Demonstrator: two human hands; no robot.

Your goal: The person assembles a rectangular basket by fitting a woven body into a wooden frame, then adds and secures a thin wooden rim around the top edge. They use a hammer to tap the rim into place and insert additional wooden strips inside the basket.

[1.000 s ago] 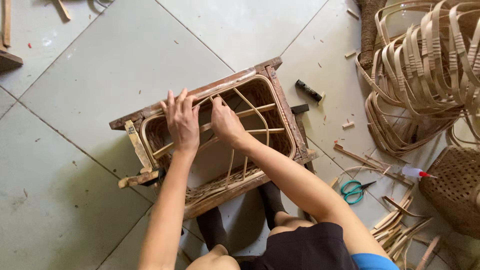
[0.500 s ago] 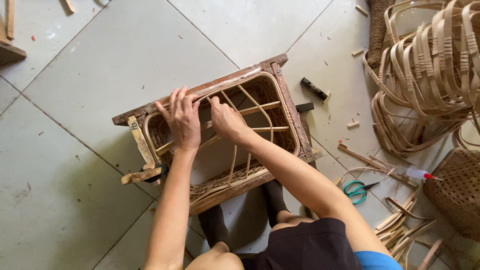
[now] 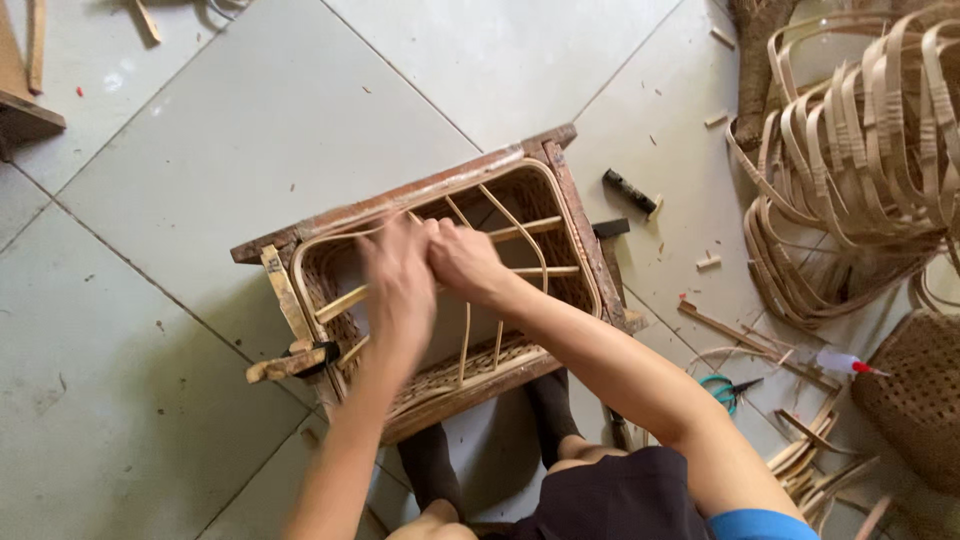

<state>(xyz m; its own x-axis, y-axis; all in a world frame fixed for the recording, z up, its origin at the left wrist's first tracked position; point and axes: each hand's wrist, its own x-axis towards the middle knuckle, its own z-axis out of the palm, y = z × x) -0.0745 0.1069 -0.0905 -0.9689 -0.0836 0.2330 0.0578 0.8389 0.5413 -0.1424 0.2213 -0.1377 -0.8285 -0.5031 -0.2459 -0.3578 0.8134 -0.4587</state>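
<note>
A half-woven rattan basket (image 3: pixel 322 290) sits inside a rectangular wooden frame (image 3: pixel 400 198) on the tiled floor, between my feet. Both hands meet over its far rim. My left hand (image 3: pixel 398 290) is blurred by motion, its fingers stretched toward the rim, and its grip cannot be made out. My right hand (image 3: pixel 465 262) is curled shut beside it, pinching a thin rattan strand (image 3: pixel 345 232) that runs along the rim. Bare cane ribs (image 3: pixel 520 235) cross the basket's open middle.
A clamp with a wooden stick (image 3: pixel 300 360) grips the frame's near left corner. At right lie stacked cane hoops (image 3: pixel 860 150), a woven basket (image 3: pixel 920 400), green-handled scissors (image 3: pixel 722 390), a small bottle (image 3: pixel 838 362), a black tool (image 3: pixel 630 190) and cane offcuts (image 3: pixel 730 330).
My left hand has moved right, from lying spread on the rim to a blurred sweep against my right hand. The view has shifted slightly.
</note>
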